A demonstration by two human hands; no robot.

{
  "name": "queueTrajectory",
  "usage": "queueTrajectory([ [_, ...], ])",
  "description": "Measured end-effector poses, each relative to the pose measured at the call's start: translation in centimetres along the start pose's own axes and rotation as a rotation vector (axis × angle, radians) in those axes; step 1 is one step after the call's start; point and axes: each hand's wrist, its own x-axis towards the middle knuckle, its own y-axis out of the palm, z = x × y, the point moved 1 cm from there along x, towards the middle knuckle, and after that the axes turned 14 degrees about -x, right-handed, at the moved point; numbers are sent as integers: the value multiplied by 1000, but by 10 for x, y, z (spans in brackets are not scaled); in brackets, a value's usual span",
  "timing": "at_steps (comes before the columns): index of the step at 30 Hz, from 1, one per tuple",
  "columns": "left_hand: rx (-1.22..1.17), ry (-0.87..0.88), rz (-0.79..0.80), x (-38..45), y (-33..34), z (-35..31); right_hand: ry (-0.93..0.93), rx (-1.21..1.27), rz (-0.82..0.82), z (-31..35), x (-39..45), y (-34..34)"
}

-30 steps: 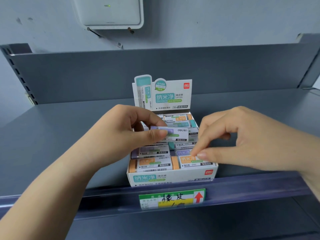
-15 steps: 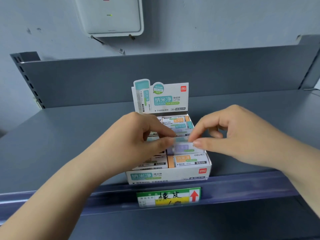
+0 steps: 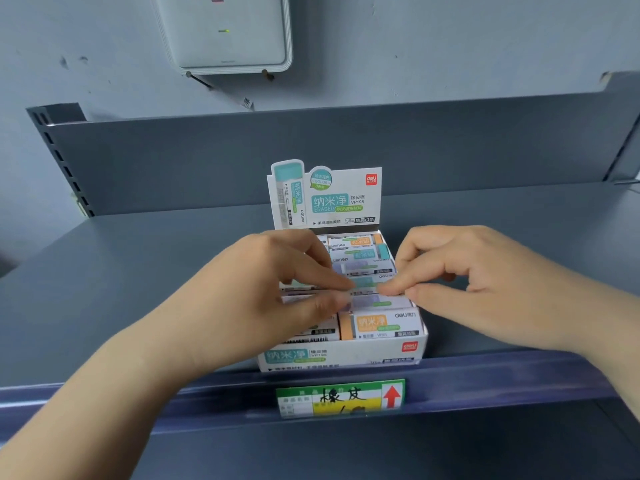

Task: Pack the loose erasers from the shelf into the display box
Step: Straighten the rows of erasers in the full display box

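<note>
Evidently, left hand and right hand each pinch one end of a teal eraser, holding it level over a gap so it can drop among the packed rows of the display box on the shelf.

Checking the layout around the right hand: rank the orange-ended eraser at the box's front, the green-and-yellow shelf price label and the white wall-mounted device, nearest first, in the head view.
1. Orange-ended eraser, just beside the right hand, toward the box's front.
2. Green-and-yellow shelf price label, on the shelf's front rail.
3. White wall-mounted device, high on the wall.
</note>
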Motion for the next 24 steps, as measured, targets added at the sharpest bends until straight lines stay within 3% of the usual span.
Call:
queueTrajectory([
  [4, 21, 11, 29, -1, 5, -1, -11, 35, -74, -1, -2, 0],
  [15, -75, -110, -19, 7, 9, -5, 54, 55, -21, -4, 4, 2],
  [24, -40, -41, 3, 4, 6, -5, -14, 68, -44, -3, 0, 2],
])
